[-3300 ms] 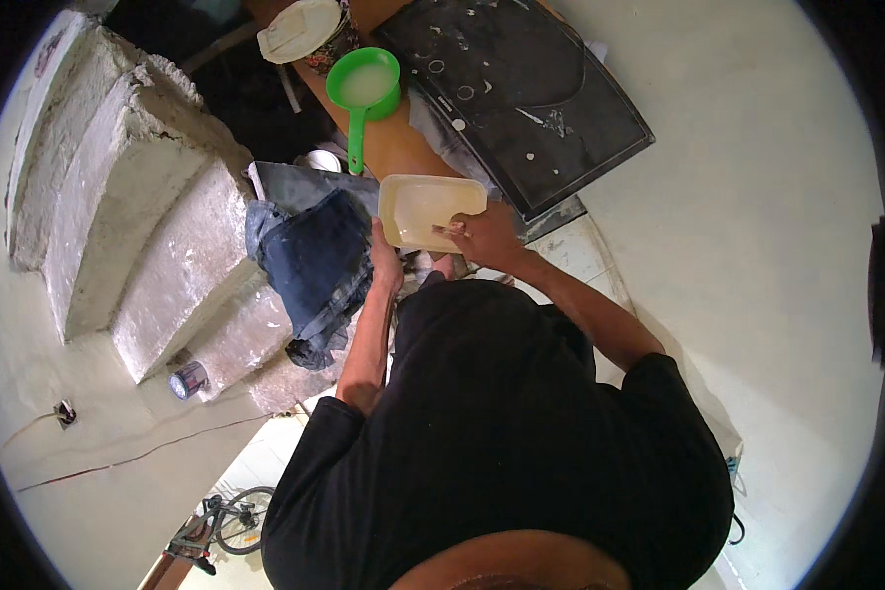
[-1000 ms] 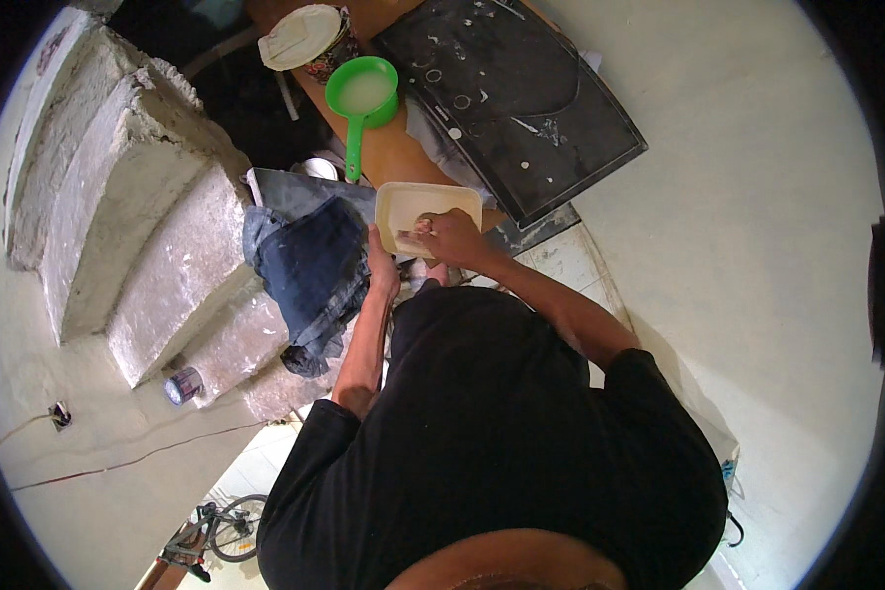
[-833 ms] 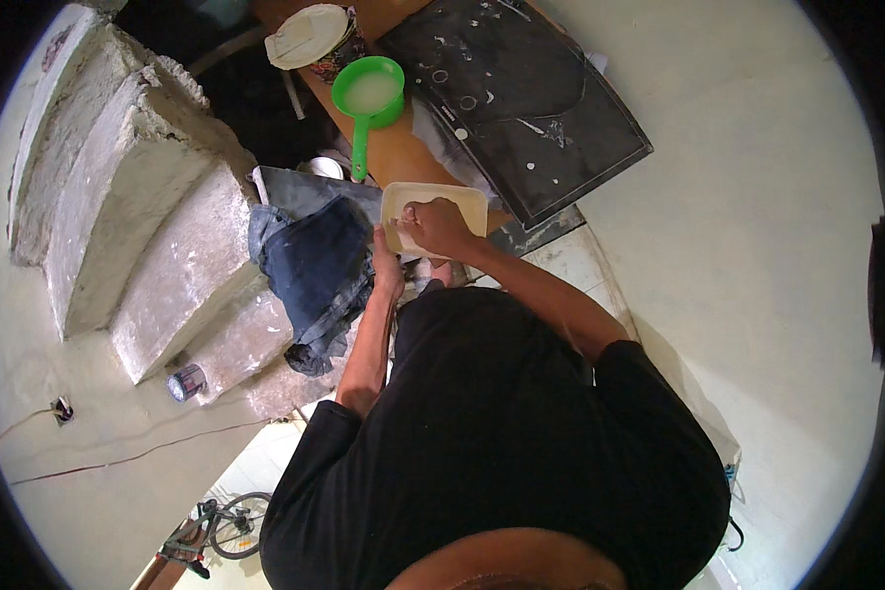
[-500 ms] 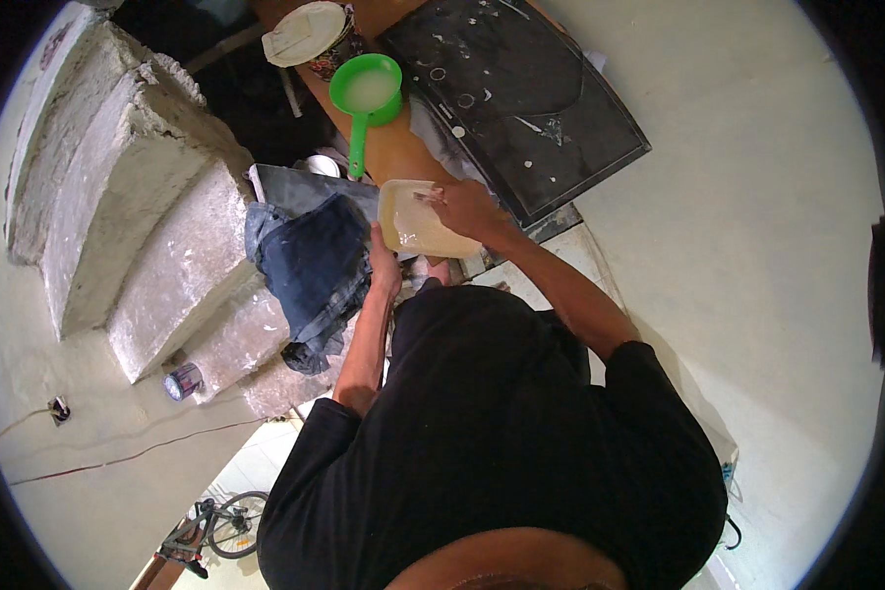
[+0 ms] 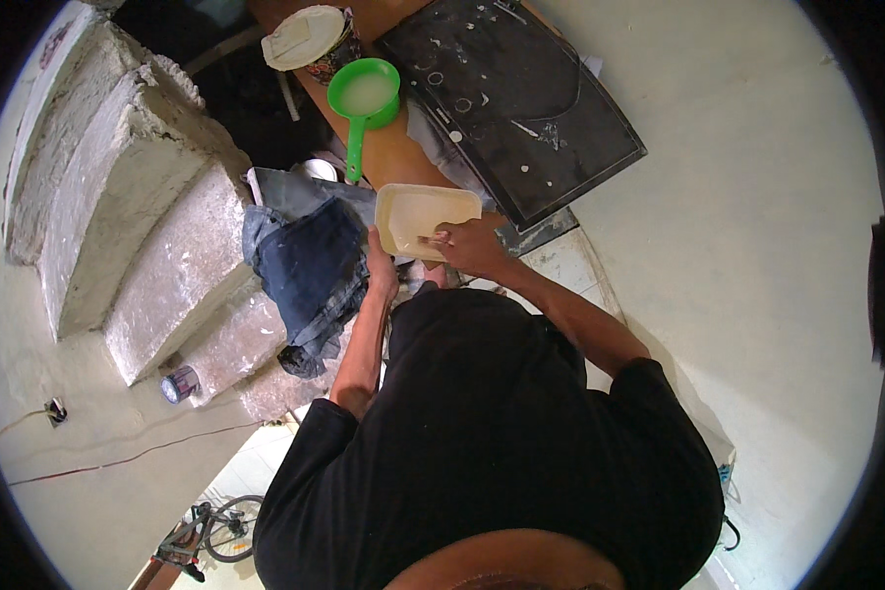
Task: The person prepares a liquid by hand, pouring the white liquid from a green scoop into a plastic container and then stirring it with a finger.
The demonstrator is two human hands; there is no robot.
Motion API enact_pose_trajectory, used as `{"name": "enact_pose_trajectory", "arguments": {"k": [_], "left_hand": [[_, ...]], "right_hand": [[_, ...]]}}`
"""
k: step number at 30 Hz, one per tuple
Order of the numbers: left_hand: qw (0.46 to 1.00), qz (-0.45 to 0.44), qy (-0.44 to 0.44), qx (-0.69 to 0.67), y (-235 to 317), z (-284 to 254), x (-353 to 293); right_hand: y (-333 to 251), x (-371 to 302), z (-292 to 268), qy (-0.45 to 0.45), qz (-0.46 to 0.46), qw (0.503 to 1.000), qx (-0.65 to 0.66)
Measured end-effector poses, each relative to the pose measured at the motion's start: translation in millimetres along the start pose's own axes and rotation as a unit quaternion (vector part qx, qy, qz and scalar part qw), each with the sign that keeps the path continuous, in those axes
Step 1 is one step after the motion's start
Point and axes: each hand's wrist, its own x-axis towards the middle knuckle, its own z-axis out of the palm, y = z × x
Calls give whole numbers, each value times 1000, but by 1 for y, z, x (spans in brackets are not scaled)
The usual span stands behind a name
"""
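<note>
A shallow, pale rectangular plastic tub (image 5: 427, 191) with rounded corners sits in front of me, with whitish, wet-looking stuff in it. My left hand (image 5: 381, 265) grips the tub by its near left side, and the fingers under it are hidden. Over the near right part of the tub, my right hand (image 5: 474, 247) is closed on a small brownish tool (image 5: 430, 240). The tool points left into the tub; its kind is too small to make out.
Beyond the tub lie a green long-handled dipper (image 5: 355, 147) holding cloudy liquid, a lidded bucket (image 5: 305, 37) and a stained black panel (image 5: 521, 118). Dark blue cloth (image 5: 315, 261) lies left, beside rough concrete steps (image 5: 167, 246) with a small can (image 5: 179, 384). A pale wall (image 5: 747, 226) stands right.
My right hand has moved from the far part of the tub toward its near side, bringing the tool with it. My left hand still holds the tub in nearly the same place.
</note>
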Motion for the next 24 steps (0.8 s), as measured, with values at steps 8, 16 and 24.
{"name": "enact_pose_trajectory", "arguments": {"k": [8, 16, 24], "left_hand": [[1000, -9, -12, -4, 9, 6, -10], [1000, 10, -18, -11, 1, -4, 0], [999, 16, -41, 5, 8, 10, -8]], "right_hand": [[-21, 46, 29, -27, 9, 999, 36], [2, 59, 14, -14, 80, 996, -24], [6, 20, -37, -98, 126, 985, -65]]}}
